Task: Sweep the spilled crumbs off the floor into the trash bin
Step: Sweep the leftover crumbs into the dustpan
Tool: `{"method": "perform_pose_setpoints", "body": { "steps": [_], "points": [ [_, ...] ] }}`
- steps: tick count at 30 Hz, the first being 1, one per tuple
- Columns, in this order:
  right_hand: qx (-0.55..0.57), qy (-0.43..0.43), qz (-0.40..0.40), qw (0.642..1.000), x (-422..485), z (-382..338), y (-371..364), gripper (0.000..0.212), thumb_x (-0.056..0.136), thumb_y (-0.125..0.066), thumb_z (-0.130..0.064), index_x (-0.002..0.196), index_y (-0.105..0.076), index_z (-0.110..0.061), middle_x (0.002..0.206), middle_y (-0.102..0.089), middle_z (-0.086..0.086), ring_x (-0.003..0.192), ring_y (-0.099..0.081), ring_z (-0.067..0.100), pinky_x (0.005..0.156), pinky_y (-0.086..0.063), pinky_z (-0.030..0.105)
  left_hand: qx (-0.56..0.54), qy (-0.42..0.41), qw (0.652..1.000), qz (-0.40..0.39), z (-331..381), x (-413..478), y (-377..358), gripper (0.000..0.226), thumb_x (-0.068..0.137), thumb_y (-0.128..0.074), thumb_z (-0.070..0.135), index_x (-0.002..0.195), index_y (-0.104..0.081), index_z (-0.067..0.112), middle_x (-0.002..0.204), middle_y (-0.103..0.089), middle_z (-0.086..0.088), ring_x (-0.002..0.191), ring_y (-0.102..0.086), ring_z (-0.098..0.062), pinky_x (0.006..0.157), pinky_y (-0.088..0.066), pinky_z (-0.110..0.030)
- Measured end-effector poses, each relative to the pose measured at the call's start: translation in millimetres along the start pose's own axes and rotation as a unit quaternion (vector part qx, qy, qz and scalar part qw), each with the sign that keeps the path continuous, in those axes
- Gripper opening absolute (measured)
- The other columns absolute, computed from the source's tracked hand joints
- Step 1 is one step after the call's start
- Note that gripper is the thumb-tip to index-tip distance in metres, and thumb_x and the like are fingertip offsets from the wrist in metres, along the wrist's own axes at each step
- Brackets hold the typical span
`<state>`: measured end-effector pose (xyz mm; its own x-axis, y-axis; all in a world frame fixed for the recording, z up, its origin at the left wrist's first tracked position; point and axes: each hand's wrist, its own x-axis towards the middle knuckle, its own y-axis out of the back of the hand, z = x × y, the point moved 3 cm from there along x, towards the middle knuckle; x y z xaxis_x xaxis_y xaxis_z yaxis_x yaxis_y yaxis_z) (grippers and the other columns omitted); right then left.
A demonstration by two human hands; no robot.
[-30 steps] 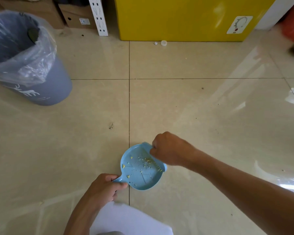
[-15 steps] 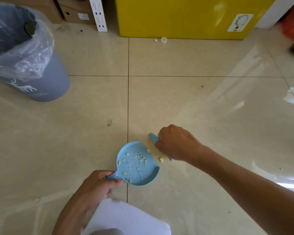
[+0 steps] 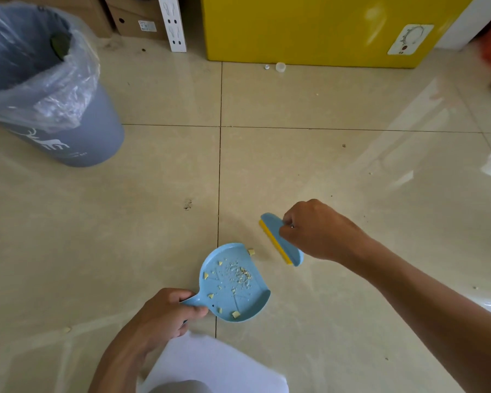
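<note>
- Our left hand [image 3: 165, 313] closes its grip on the dustpan [image 3: 233, 282] handle.
- Our right hand [image 3: 315, 231] grips the brush [image 3: 281, 239], just beside one crumb [image 3: 251, 252] at the pan's lip.

A yellow cabinet [image 3: 332, 26] stands at the far edge of the tiled floor [image 3: 352, 194], with a white sticker [image 3: 410, 39] on its right front. Just before it lie a small clear cap [image 3: 280, 66] and a tinier white bit [image 3: 266, 67]. To its left a white perforated strip [image 3: 173, 22] leans upright beside 2 cardboard boxes [image 3: 133, 19]. A dark smudge [image 3: 187, 204] marks the tile near the grout line.
</note>
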<state>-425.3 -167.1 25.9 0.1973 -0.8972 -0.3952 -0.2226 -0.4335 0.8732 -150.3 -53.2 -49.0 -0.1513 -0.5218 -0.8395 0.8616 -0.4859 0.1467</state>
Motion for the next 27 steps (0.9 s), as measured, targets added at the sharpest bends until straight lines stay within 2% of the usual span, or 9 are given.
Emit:
{"method": "perform_pose_setpoints", "body": {
  "steps": [2, 4, 7, 11, 13, 16, 20, 23, 27],
  "points": [
    [-0.043, -0.008, -0.006, 0.999, 0.5, 4.1, -7.9, 0.028, 0.087, -0.048, -0.03, 0.068, -0.054, -0.011, 0.061, -0.047, 0.005, 0.063, -0.055, 0.031, 0.046, -0.028, 0.027, 0.01, -0.002, 1.0, 0.003, -1.1, -2.7, 2.4, 0.03, 0.089, -0.073, 0.018, 0.066, -0.054, 0.021, 0.059, -0.031, 0.0, 0.054, -0.029, -0.017, 0.054, -0.025, -0.024],
    [-0.064, 0.0, -0.002, 0.998, -1.8, -0.5, -19.7, 0.027, 0.088, -0.045, -0.032, 0.067, -0.046, -0.015, 0.06, -0.04, 0.002, 0.065, -0.05, 0.031, 0.046, -0.024, 0.027, 0.018, -0.002, 1.0, 0.005, -1.7, -4.3, 3.6, 0.026, 0.089, -0.072, 0.017, 0.069, -0.057, 0.02, 0.057, -0.032, 0.001, 0.052, -0.029, -0.016, 0.055, -0.025, -0.026],
    [-0.058, 0.045, 0.0, 0.997, -5.5, -20.2, -39.7, 0.025, 0.09, -0.044, -0.034, 0.071, -0.044, -0.017, 0.06, -0.037, 0.0, 0.071, -0.056, 0.033, 0.054, -0.032, 0.027, 0.025, 0.001, 1.0, 0.012, -1.5, -4.6, 3.3, 0.02, 0.09, -0.071, 0.015, 0.075, -0.059, 0.016, 0.053, -0.031, 0.003, 0.049, -0.028, -0.016, 0.054, -0.025, -0.025],
    [0.025, 0.051, -0.071, 0.996, -3.5, -35.3, -45.9, 0.029, 0.083, -0.051, -0.034, 0.076, -0.063, -0.009, 0.071, -0.06, 0.006, 0.069, -0.06, 0.025, 0.053, -0.039, 0.027, 0.026, 0.01, 0.999, 0.016, 0.7, -4.7, 1.8, 0.013, 0.092, -0.07, 0.015, 0.081, -0.062, 0.015, 0.051, -0.032, 0.004, 0.046, -0.029, -0.015, 0.053, -0.026, -0.024],
    [0.056, 0.034, -0.078, 0.995, -1.6, -25.4, -32.0, 0.031, 0.078, -0.053, -0.034, 0.077, -0.068, -0.006, 0.064, -0.061, 0.005, 0.056, -0.052, 0.018, 0.048, -0.039, 0.027, 0.032, 0.016, 0.999, 0.019, -0.9, -5.0, 2.2, 0.011, 0.092, -0.07, 0.016, 0.083, -0.064, 0.012, 0.052, -0.032, 0.003, 0.045, -0.03, -0.015, 0.051, -0.025, -0.023],
    [0.052, 0.011, -0.041, 0.998, -0.3, -5.7, -11.3, 0.031, 0.076, -0.053, -0.032, 0.069, -0.059, -0.003, 0.054, -0.042, 0.006, 0.049, -0.032, 0.017, 0.044, -0.029, 0.029, 0.019, 0.025, 0.999, 0.018, -3.9, -4.2, 3.4, 0.016, 0.091, -0.071, 0.015, 0.086, -0.065, 0.001, 0.053, -0.031, 0.003, 0.045, -0.03, -0.015, 0.049, -0.025, -0.022],
    [-0.043, 0.017, -0.004, 0.999, 2.6, -4.2, -15.1, 0.031, 0.084, -0.049, -0.031, 0.063, -0.054, -0.01, 0.058, -0.047, 0.006, 0.057, -0.05, 0.026, 0.046, -0.029, 0.026, 0.03, 0.024, 0.999, 0.014, -3.5, -5.8, 4.5, 0.012, 0.091, -0.071, 0.017, 0.082, -0.062, 0.016, 0.051, -0.034, 0.003, 0.043, -0.031, -0.014, 0.052, -0.025, -0.027],
    [-0.054, 0.051, -0.014, 0.997, -0.7, -23.0, -35.3, 0.032, 0.086, -0.047, -0.034, 0.061, -0.038, -0.015, 0.062, -0.042, 0.001, 0.07, -0.059, 0.032, 0.053, -0.032, 0.027, 0.048, 0.027, 0.998, 0.025, -4.3, -7.1, 6.9, 0.017, 0.091, -0.071, 0.019, 0.081, -0.064, 0.006, 0.051, -0.036, 0.002, 0.041, -0.033, -0.014, 0.049, -0.026, -0.026],
    [0.008, 0.08, -0.082, 0.993, -7.6, -44.5, -51.8, 0.027, 0.082, -0.05, -0.036, 0.072, -0.058, -0.012, 0.069, -0.055, 0.002, 0.073, -0.062, 0.028, 0.056, -0.044, 0.03, 0.062, 0.033, 0.997, 0.034, -5.2, -8.0, 7.9, 0.03, 0.091, -0.07, 0.021, 0.103, -0.068, -0.006, 0.047, -0.035, 0.003, 0.038, -0.033, -0.013, 0.042, -0.026, -0.022]
  ]
}}
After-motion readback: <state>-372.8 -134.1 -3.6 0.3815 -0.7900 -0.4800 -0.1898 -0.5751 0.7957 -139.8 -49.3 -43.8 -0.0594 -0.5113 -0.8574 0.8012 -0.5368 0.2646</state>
